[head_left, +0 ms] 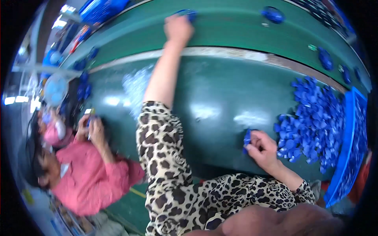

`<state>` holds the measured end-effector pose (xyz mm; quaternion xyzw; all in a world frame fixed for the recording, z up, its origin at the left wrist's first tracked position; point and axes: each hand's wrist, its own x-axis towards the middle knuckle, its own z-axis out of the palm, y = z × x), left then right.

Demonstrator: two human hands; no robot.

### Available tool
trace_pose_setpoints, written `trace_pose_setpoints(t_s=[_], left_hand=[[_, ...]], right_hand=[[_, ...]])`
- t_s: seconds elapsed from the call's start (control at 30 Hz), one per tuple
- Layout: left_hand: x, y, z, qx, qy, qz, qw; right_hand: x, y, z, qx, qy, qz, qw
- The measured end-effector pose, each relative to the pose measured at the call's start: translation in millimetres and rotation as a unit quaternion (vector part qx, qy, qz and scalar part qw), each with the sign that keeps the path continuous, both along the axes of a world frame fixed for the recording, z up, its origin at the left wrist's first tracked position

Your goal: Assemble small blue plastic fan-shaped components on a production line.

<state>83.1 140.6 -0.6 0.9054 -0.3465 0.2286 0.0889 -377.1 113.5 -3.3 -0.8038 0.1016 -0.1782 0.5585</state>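
Observation:
My left arm stretches far across the table, and my left hand (179, 29) is closed at the edge of a blue oval plastic part (189, 15) on the green belt (224, 31). Its fingertips are partly hidden behind the hand. Close to my body, my right hand (263, 148) pinches a small blue plastic piece (247, 138) just above the dark green table (224, 90). To the right of that hand lies a heaped pile of similar small blue pieces (311, 118).
A blue bin (346, 149) with blue pieces stands at the table's right end. Several blue oval parts, such as one oval part (273, 15), lie along the belt. Clear plastic bits (136, 84) lie left of my arm. A co-worker in pink (90, 169) handles something small at left.

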Motion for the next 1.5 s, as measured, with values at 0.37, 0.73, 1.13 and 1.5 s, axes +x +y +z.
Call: trace_pose_setpoints(t_s=[0.37,0.73,1.13,1.5], left_hand=[[-235,83,26,0.062,0.189,-0.329,0.923],[-284,60,-2,-0.046,0.339,-0.224,0.912],[-299,72,5,-0.413,0.760,-0.164,0.475],[-309,73,4,-0.423,0.646,-0.194,0.605]], right_hand=[[-8,20,21,-0.154,-0.115,0.062,0.979],[-18,0,56,-0.193,-0.054,-0.007,0.980],[-4,-25,71,-0.327,-0.025,-0.056,0.943],[51,-20,43,-0.450,-0.014,-0.031,0.893]])
